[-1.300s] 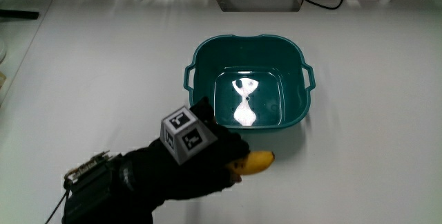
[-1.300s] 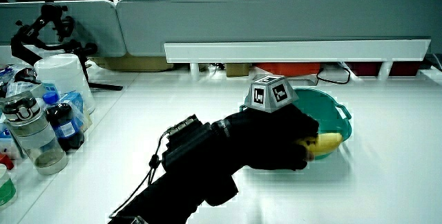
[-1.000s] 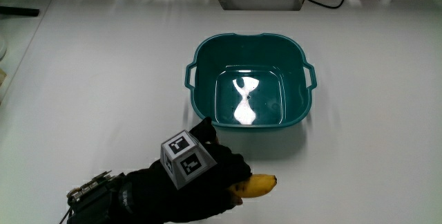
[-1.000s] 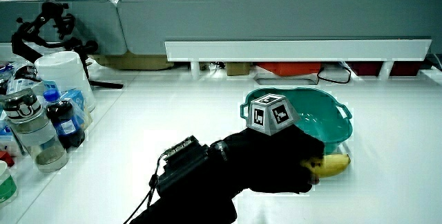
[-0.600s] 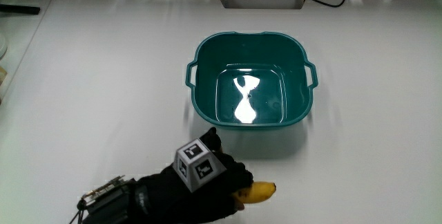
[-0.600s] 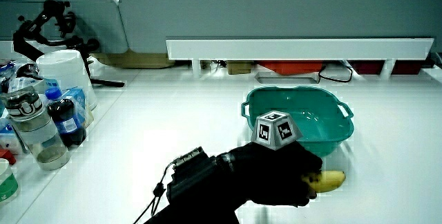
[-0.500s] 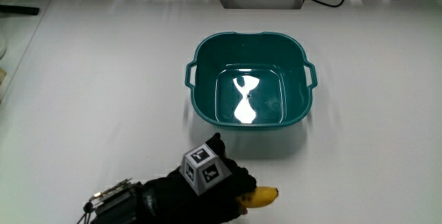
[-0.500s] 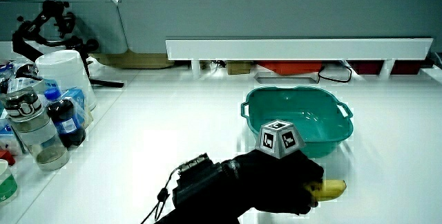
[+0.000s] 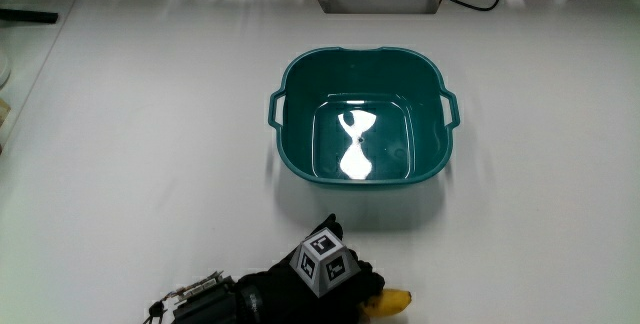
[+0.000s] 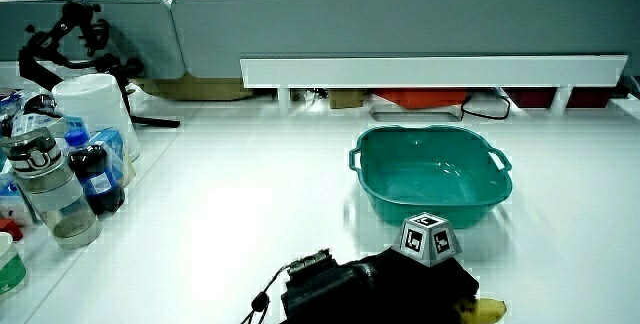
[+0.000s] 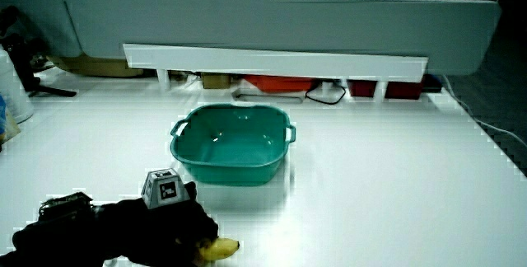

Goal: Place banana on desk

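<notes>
seemingly, banana (image 11: 221, 248) (grip (image 11: 169, 230))

White table (image 9: 150, 144) carries an empty teal basin (image 9: 362, 114) near its middle. Nearer the person than the basin, a banana (image 11: 221, 249) lies at the table's edge. Bottles (image 10: 60, 189) and a white cup (image 10: 95, 114) stand together, well apart from the basin.

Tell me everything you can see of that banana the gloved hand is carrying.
Only the tip of the banana shows: a yellow end with a darker point, poking out from under the hand. The black glove covers the rest, its fingers curled around the fruit. It lies roughly level, low over the white desk, nearer to the person than the teal basin and apart from it. Contact with the desk cannot be judged.
</notes>
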`<state>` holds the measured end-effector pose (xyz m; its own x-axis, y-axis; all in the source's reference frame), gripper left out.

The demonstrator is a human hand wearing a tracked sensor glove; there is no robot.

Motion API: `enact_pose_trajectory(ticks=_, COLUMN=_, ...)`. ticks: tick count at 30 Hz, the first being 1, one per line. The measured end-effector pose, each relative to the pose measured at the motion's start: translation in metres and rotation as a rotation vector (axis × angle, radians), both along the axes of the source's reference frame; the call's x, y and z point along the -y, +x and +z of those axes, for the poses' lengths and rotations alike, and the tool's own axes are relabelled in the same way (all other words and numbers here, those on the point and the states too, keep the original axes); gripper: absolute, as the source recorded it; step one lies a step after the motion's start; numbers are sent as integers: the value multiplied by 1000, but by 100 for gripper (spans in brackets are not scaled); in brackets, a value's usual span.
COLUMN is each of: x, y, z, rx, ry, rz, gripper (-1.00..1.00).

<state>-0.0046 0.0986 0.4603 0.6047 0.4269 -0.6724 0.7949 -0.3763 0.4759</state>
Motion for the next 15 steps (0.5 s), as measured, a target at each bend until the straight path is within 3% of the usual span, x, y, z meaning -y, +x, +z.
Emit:
enact_pose_trajectory(ticks=5, x=-5, y=3, z=6, rx=16, ry=-6, rz=0, gripper=0)
enact_pose_trajectory(ticks=11, x=-9, y=4, z=5, rx=18, ry=27, rz=0, gripper=0)
enact_pose_trajectory(ticks=13, x=-10, y=4, z=8, rx=35, ry=7, rz=-3, gripper=0)
enact_pose_trajectory(ticks=14, x=-12, y=6, z=7, rx=27, ry=40, rz=11, gripper=0)
enact_pose_trajectory(ticks=15, x=-13, y=7, z=8, rx=43, ry=33, rz=16, gripper=0)
